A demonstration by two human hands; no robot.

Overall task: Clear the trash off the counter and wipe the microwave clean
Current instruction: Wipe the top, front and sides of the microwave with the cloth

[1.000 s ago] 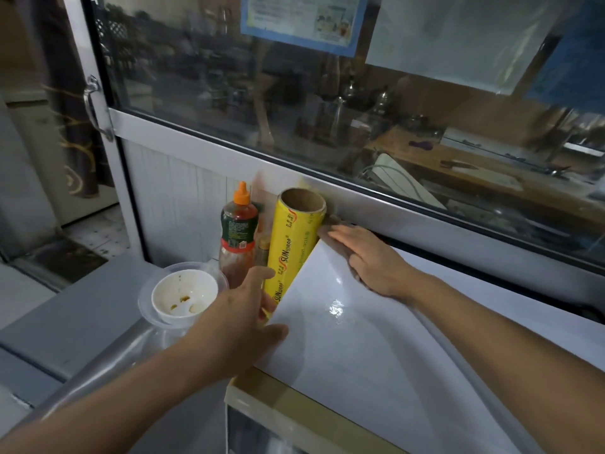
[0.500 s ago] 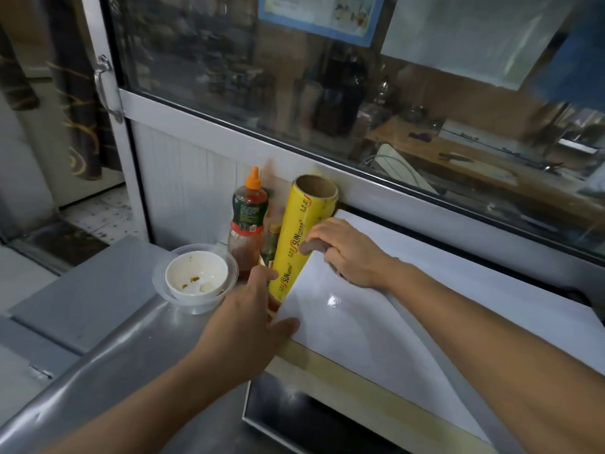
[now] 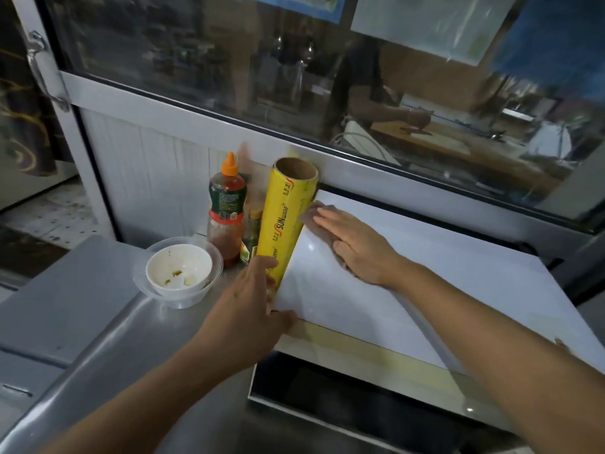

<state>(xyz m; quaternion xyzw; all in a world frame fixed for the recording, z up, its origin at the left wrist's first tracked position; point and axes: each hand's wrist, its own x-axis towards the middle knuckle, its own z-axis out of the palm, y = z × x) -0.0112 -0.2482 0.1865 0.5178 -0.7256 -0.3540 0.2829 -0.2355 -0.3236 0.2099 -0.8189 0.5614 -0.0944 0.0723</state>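
Observation:
The white top of the microwave (image 3: 458,290) fills the right half of the view. My right hand (image 3: 357,247) lies flat on it with straight fingers, pressing a thin brownish cloth (image 3: 307,213) near the back left corner. My left hand (image 3: 252,306) rests at the microwave's front left corner, with its fingers against the lower end of a yellow cling-wrap roll (image 3: 284,217) and its thumb on the top's front edge. A used white bowl (image 3: 178,267) with food scraps sits in a clear plastic container (image 3: 140,283) on the steel counter (image 3: 98,322).
A red sauce bottle (image 3: 227,208) with an orange cap and a small green bottle (image 3: 251,234) stand behind the bowl against the white wall panel. The roll leans between them and the microwave. A glass window (image 3: 229,77) runs along the back. The microwave's dark door (image 3: 360,404) faces me.
My right hand curled by the roll half a second ago; now it lies flat on the cloth again, a little further along the top. My left hand has stayed at the corner.

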